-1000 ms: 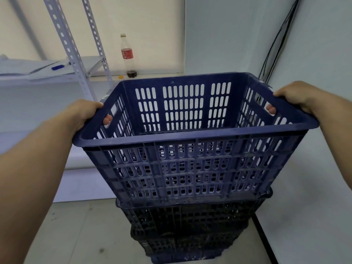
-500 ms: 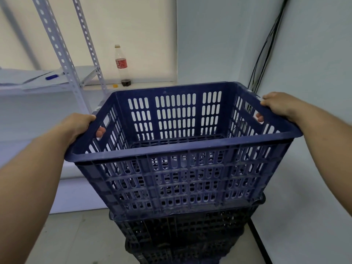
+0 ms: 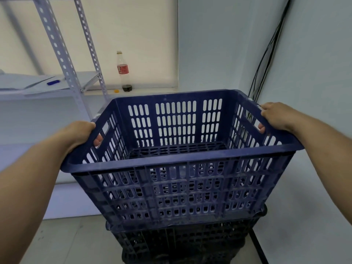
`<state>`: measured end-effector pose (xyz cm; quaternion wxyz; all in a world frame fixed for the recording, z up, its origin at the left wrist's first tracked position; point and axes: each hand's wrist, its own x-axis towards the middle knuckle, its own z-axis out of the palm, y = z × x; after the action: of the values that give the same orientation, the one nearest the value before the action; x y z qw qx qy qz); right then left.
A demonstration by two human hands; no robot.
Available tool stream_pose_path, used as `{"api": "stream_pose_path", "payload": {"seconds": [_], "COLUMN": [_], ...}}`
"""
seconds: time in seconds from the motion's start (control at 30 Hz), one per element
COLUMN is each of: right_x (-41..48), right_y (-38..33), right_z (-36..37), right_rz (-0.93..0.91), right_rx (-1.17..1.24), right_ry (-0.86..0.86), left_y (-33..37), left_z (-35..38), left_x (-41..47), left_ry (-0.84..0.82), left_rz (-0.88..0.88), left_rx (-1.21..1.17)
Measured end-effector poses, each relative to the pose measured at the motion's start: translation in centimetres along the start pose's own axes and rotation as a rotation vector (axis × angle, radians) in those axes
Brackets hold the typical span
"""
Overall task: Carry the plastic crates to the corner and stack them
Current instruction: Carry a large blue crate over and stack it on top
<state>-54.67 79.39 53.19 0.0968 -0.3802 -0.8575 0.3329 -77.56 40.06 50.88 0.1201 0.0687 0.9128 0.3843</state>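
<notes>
A: Where's the blue crate (image 3: 177, 180)?

B: Between both grips, settling onto the dark crates (image 3: 182, 242) stacked in the corner. Left hand (image 3: 80, 133) and right hand (image 3: 277, 115) each hold a side handle slot

A: Handling?

B: Empty, stiff, probably light; the handle slots suit it

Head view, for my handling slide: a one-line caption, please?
Both hands, left hand and right hand, hold a slotted blue plastic crate by its side handles above stacked dark crates in the corner.
</notes>
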Motion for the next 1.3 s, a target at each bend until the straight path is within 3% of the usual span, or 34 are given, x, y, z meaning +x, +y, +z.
{"api": "stream_pose_path", "payload": {"seconds": [1.1, 1.3], "right_x": [0.7, 0.8], "right_y": [0.0, -0.1], "right_z": [0.2, 0.4], "right_rz": [0.014, -0.030], "right_rx": [-0.021, -0.302], "right_ry": [0.000, 0.075], "left_y": [-0.6, -0.3], "left_z": [-0.1, -0.3], "left_x": [1.4, 1.2], "left_ry": [0.008, 0.007], "left_rz": [0.004, 0.018], "left_rx": [-0.042, 0.104]}}
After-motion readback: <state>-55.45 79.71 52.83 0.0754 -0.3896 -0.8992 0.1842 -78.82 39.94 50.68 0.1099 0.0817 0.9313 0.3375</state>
